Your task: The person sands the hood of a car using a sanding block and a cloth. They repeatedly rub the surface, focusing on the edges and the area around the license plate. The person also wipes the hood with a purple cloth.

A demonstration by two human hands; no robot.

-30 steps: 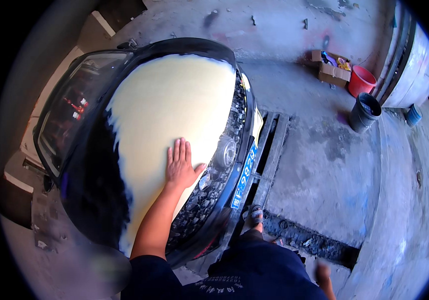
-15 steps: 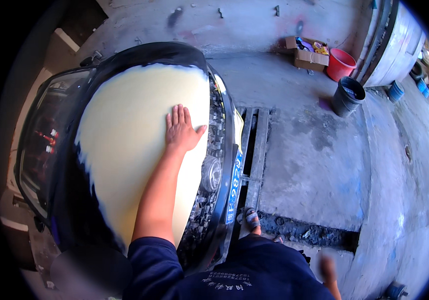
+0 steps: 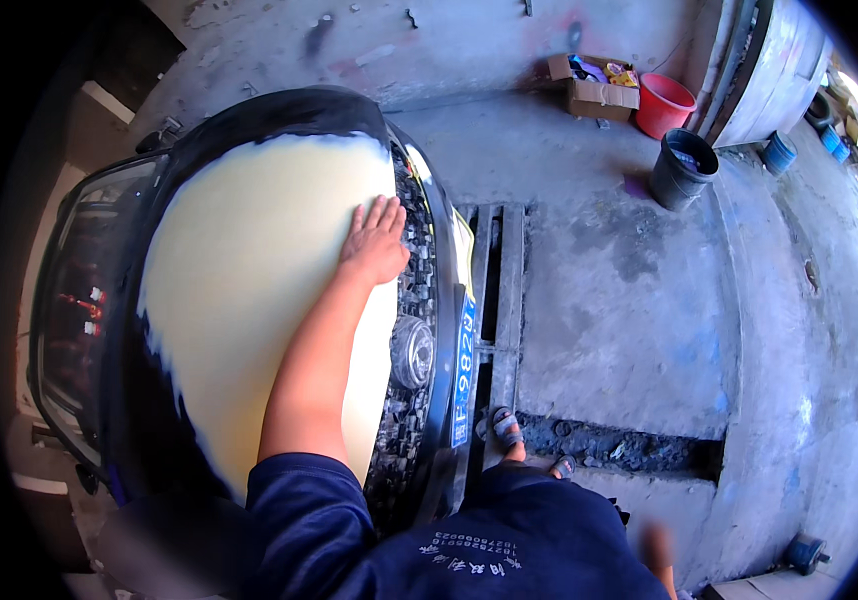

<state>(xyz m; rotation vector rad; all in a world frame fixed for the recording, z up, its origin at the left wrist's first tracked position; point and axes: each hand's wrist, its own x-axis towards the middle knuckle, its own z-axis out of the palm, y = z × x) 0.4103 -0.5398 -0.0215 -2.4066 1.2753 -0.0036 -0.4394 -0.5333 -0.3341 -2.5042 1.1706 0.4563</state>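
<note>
1. Surface: the hood (image 3: 249, 260) of a dark car (image 3: 177, 425), left of the person's feet. Broad, smooth, pale yellow area; ragged black border toward the windshield (image 3: 79, 330).
2. Front end: patterned grille (image 3: 415, 290) with round emblem (image 3: 412, 352); blue number plate (image 3: 463, 375) beside it.
3. Room: stained grey concrete floor (image 3: 629, 320), debris-filled trench (image 3: 629, 446) by the sandals (image 3: 506, 428). Scuffed wall (image 3: 459, 50) beyond; near it a filled cardboard box (image 3: 604, 98), red tub (image 3: 661, 118), dark bucket (image 3: 679, 186).
4. Left hand (image 3: 377, 243): laid on the hood at its front edge, beside the grille. Fingers extended, slightly apart, grasping nothing.
5. Right hand (image 3: 657, 545): low at right, well apart from the car. Blurred; finger state cannot be made out.
6. Against one second ago: left hand then lay level with the emblem; now past it, toward the hood's far side. Half a second ago it lay farther in from the front edge, thumb stuck out sideways. Car now sits farther left in view.
</note>
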